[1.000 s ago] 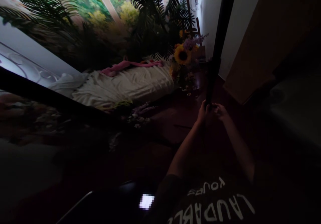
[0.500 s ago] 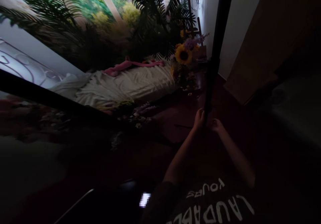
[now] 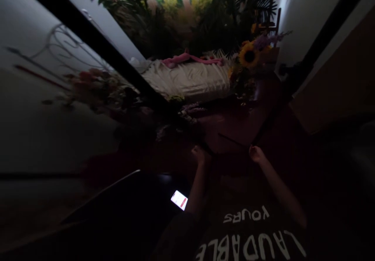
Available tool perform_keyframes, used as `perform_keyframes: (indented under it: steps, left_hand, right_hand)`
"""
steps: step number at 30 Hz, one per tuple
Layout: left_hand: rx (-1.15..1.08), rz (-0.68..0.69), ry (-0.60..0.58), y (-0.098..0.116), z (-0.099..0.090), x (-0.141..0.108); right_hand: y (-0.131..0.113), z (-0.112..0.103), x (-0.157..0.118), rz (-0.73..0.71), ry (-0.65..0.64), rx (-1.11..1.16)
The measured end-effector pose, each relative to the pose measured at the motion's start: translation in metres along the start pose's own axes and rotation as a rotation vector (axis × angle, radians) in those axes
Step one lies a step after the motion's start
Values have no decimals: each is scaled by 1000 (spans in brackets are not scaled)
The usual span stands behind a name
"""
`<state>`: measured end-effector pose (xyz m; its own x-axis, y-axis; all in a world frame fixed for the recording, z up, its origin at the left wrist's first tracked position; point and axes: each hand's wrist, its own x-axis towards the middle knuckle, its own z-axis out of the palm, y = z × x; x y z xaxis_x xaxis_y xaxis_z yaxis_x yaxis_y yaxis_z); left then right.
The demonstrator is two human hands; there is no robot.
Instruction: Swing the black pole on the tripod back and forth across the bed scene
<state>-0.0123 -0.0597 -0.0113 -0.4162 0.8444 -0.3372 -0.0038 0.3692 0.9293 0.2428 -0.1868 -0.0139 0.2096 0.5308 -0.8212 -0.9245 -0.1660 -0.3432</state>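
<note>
Dim light makes details hard to see. My right hand point(image 3: 255, 154) is closed at the lower end of a dark pole point(image 3: 315, 58) that slants up to the right. My left hand point(image 3: 199, 154) has its fingers curled, close beside the lower part of another dark pole point(image 3: 129, 73) that slants up to the left; what it holds, if anything, is too dark to make out. A thin dark rod point(image 3: 231, 139) reaches from the floor area toward my right hand. Both forearms stretch forward from my dark printed shirt point(image 3: 246, 245).
A lit phone point(image 3: 179, 200) lies on a dark surface at lower left. Ahead, a cream-draped bench point(image 3: 187, 79) bears a pink plush toy point(image 3: 187, 58). Sunflowers point(image 3: 249, 54) stand right of it, other flowers point(image 3: 90, 85) at left. A brown panel point(image 3: 331, 85) stands at right.
My left hand has left the right pole and moved left, near the other pole. My right hand has come to the right pole's lower end. The view has shifted.
</note>
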Motion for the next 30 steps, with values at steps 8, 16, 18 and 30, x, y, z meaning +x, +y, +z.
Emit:
perform_keyframes:
  steps: [8,16,18,30]
  left_hand:
    - [-479,188,-165,68,-5,-18]
    - [-280,470,-236,62,-1,8]
    - [-228,490,-264,58,0,13]
    - [-28,547,-176,49,6,19]
  right_hand:
    - [32,97,-2,79,-108,-270]
    - [71,181,-41,287,-464,-596]
    - [76,194,-48,261,-521,-615]
    - [69,210,-48,300,-711,-525]
